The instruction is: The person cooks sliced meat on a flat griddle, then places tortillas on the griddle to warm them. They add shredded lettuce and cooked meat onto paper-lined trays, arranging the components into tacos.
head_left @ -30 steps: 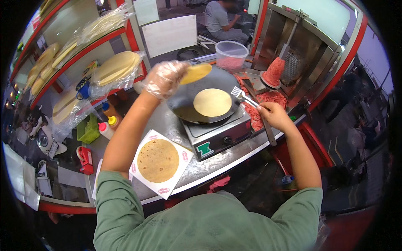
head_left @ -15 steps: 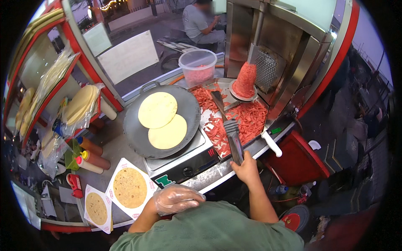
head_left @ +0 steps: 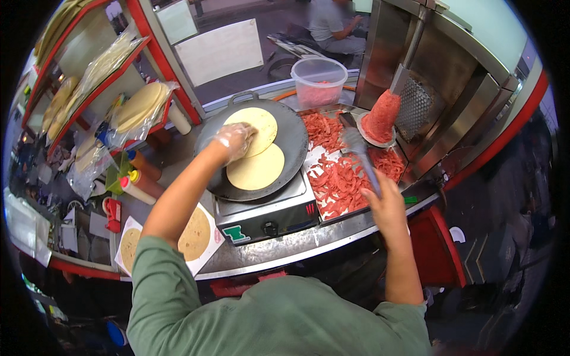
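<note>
My left hand [head_left: 237, 141], in a clear plastic glove, is over the left side of the upper flatbread [head_left: 262, 123] on the round dark griddle. Its fingers are bunched together against the bread and cover part of it. A second flatbread [head_left: 256, 169] partly overlaps the first, nearer to me. In my right hand [head_left: 387, 200] are metal tongs [head_left: 369, 168], smeared by motion. Their head is over the shredded red meat [head_left: 341, 187] in the metal tray. The griddle [head_left: 295, 141] rests on a boxy burner [head_left: 267, 228].
Two browned flatbreads [head_left: 198, 234] on paper lie at the left, partly behind my left arm. Sauce bottles [head_left: 148, 184] stand beyond them. A meat cone [head_left: 381, 117] on a vertical spit rises behind the tray, next to a clear plastic tub [head_left: 319, 77]. Bagged flatbreads [head_left: 139, 107] fill a red-edged rack.
My left hand has moved from in front of my body up to the upper flatbread. My right hand has swung the tongs over the meat. The whole view has shifted.
</note>
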A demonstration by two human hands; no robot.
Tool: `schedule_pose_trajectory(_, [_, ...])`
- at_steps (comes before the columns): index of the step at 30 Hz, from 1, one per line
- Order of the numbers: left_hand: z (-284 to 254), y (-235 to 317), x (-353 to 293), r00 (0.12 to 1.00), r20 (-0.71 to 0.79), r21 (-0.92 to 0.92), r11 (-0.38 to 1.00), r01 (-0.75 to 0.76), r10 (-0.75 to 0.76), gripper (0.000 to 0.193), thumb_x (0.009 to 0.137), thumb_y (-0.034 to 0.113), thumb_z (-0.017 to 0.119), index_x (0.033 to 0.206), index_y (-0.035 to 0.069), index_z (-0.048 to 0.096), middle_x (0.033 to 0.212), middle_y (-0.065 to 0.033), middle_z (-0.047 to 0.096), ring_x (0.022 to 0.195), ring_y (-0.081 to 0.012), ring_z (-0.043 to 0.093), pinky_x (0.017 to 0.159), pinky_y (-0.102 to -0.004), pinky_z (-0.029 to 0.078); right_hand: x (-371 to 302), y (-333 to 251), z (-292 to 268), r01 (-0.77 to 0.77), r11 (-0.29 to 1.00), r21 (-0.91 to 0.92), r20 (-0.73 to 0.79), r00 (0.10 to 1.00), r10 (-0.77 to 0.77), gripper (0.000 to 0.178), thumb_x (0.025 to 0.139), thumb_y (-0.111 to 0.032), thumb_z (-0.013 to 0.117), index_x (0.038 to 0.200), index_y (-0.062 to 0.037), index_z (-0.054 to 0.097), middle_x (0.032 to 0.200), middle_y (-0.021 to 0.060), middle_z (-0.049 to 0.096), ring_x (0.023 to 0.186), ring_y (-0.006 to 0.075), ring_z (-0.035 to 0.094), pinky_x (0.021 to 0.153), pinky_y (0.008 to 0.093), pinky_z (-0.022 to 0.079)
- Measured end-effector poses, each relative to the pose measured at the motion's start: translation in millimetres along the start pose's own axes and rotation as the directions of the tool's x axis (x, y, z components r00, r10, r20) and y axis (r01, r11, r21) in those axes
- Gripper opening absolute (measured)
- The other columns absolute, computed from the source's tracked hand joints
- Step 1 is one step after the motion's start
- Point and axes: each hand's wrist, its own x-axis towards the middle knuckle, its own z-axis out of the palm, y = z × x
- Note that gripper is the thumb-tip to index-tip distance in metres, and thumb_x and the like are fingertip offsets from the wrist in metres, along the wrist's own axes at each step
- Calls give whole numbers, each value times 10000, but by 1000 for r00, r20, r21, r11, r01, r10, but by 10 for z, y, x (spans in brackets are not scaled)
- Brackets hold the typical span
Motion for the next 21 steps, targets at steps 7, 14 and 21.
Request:
schedule_pose_trajectory(7, [-239, -217, 359, 972, 233, 204, 979, -7, -42, 540, 985, 86, 459, 1518, 101, 545, 1516, -154, 577, 1356, -349, 586, 1152, -408, 461, 399, -1048, 779, 441, 875, -199, 285, 880, -379, 417, 957, -365, 721, 1277, -98, 710, 897, 83, 687, 770, 290, 713, 654, 405, 558])
schedule_pose_trajectory(14, [-553, -40, -130, 972, -235, -96, 995, -16, -7, 431, 958, 13, 576, 1384, 41, 638, 1334, -197, 688, 1232, -366, 663, 1072, -433, 521, 416, -1006, 654, 329, 939, -105, 245, 923, -296, 377, 1000, -352, 681, 1261, -82, 716, 905, 142, 710, 822, 362, 719, 699, 469, 564])
schedule_pose_trajectory(21, [-1191, 1281, -1498, 856, -69, -777, 510, -368, 512, 288, 1015, 77, 627, 1290, -2, 657, 1216, -208, 709, 1136, -372, 690, 987, -458, 567, 2253, -495, 1108, -239, 970, 53, 662, 735, 145, 454, 1027, -347, 658, 780, 26, 734, 635, 109, 686, 500, 180, 644, 473, 350, 510])
